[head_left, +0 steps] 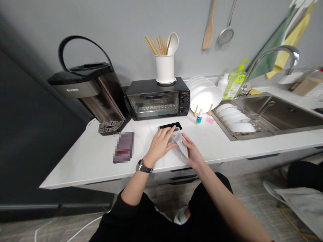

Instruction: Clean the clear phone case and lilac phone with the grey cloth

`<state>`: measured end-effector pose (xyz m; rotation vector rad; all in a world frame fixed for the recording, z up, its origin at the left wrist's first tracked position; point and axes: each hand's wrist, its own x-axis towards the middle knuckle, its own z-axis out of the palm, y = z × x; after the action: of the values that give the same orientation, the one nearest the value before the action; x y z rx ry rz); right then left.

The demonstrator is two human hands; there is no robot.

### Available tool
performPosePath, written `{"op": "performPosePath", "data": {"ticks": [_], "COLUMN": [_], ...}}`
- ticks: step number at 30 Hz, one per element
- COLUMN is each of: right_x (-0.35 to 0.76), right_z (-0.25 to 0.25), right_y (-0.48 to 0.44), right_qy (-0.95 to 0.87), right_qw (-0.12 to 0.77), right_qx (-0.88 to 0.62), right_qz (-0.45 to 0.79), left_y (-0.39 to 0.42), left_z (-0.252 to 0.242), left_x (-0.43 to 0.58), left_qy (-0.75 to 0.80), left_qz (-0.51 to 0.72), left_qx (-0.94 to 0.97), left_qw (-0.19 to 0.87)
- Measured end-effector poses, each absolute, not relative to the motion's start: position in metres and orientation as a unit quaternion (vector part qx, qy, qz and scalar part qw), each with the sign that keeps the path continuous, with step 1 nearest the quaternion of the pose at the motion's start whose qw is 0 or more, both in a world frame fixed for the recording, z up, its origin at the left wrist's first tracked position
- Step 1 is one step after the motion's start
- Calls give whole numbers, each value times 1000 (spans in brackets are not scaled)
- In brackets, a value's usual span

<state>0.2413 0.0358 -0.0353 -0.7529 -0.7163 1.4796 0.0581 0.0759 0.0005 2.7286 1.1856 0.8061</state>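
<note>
A thin, translucent plastic bag (181, 145) is held between my two hands above the white counter. My left hand (161, 143), with a dark watch on its wrist, is closed on the bag's left part. On the right side, my right hand (192, 151) pinches the bag between thumb and fingers. Just beyond the hands, a black phone (170, 126) lies flat, partly hidden by my left fingers. Further right stand a small white bottle with a blue label (199, 117) and, beside it, a flat pink piece (210, 120).
A blurred dark flat item (123, 147) lies left of my hands. Behind are a drink dispenser (93, 90), a toaster oven (156, 104) bearing a white utensil holder (165, 69), and racked white plates (207, 97). At right, bowls (233, 117) stand in the sink (297, 117).
</note>
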Motion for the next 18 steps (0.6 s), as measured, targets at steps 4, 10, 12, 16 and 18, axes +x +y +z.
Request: {"op": "performPosePath", "data": {"ticks": [4,10,12,16,18], "right_x": [237,235,237,241,241], "right_z": [-29,-30,-32,-34,-34], "right_y": [39,55,59,59,59], "right_qy": [-359,-355,-350,-340,-332], "right_qw": [573,614,618,615,611], "right_qx": [-320,-352,-355,-344,-337], "right_qz": [663,611,608,624,635], "left_y": [79,77,77,78,77], "left_z": [4,2,1,1,2], "left_x": [52,55,56,56,57], "left_qy": [364,321,335,375,377], "left_qz": [234,208,217,233,231], "left_qx": [901,923,916,896,896], "left_qw": [-23,-41,-37,-31,-31]}}
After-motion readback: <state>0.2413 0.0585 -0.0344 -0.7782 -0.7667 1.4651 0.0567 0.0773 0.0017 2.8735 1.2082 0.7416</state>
